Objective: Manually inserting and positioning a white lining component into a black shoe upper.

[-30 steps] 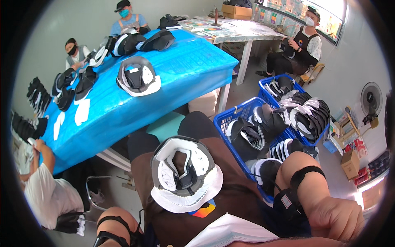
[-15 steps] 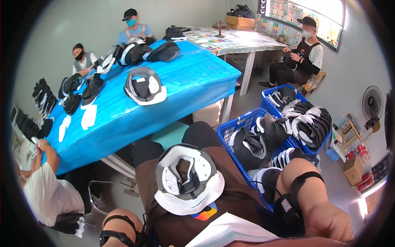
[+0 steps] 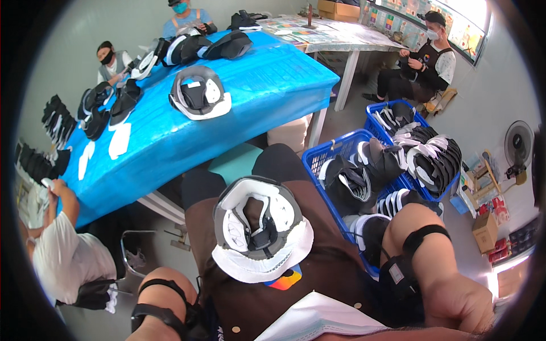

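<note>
On my lap, over a brown apron (image 3: 318, 273), rests a padded helmet liner (image 3: 261, 221), grey-rimmed, with white side pads, black inner parts and a gathered white flap towards me. No hand touches it. My bent left arm (image 3: 165, 284), with black straps round it, shows at the lower left. My bent right arm (image 3: 421, 233), strapped with a small black box, is at the lower right beside the baskets. No fingers of either hand can be made out. A similar liner (image 3: 200, 94) lies on the blue-covered table (image 3: 256, 74) ahead.
Blue plastic baskets (image 3: 315, 165) full of black and white liners stand at my right. More liners (image 3: 122, 102) and white pieces (image 3: 119, 142) lie on the table. A co-worker (image 3: 79, 256) sits at my left; others sit behind and at the far right. A fan (image 3: 518, 145) is at the right.
My view has tipped down slightly, so the table and baskets appear higher in it. The liner stays on my lap and my arms keep nearly the same pose.
</note>
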`<state>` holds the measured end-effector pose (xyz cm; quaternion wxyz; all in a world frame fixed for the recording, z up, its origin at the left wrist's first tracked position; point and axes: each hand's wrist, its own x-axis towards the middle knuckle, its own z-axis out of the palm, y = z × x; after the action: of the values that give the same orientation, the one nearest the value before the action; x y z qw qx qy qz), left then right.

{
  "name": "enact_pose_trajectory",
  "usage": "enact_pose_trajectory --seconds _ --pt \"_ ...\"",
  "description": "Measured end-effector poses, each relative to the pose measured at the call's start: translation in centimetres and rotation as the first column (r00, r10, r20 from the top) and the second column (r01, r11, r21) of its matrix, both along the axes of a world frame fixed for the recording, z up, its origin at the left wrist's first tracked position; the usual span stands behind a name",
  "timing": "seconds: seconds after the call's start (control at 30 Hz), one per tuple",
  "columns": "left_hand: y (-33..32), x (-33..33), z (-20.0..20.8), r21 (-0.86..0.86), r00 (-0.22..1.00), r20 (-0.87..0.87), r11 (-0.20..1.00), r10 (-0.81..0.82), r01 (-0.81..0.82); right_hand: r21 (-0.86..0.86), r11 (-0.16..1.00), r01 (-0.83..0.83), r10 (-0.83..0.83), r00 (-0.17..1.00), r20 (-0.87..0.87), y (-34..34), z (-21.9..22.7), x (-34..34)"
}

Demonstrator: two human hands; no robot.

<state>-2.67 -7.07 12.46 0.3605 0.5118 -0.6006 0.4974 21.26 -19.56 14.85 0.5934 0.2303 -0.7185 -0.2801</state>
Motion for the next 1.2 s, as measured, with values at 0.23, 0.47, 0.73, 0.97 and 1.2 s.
enact_pose_trajectory --seconds 0.23,0.47,0.73,0.97,1.2 --pt "1.3 1.6 -0.8 0.24 0.92 0.062 0.9 -0.387 0.363 0.047 0.918 -0.395 0.39 0.916 0.091 0.8 0.3 -0.8" --pt "1.7 0.1 -1.3 0.125 0.77 -0.361 0.791 -0.526 0.599 -0.117 0.887 -0.447 0.456 0.888 0.062 -0.8 -0.2 0.0" --pt "1.8 2.2 0.2 0.217 0.938 -0.067 0.913 -0.339 0.346 -0.274 0.831 -0.484 0.51 0.86 0.028 -0.6 -0.3 -0.2" --pt "2.1 1.2 -0.9 0.257 0.933 -0.106 0.897 -0.343 0.359 -0.203 0.88 -0.43 0.445 0.895 0.036 -0.7 -0.3 -0.5" --pt "0.7 -1.6 -1.1 -0.049 0.975 -0.034 0.974 0.221 -0.222 -0.097 0.831 -0.547 0.536 0.835 -0.124 0.4 -2.5 0.6"
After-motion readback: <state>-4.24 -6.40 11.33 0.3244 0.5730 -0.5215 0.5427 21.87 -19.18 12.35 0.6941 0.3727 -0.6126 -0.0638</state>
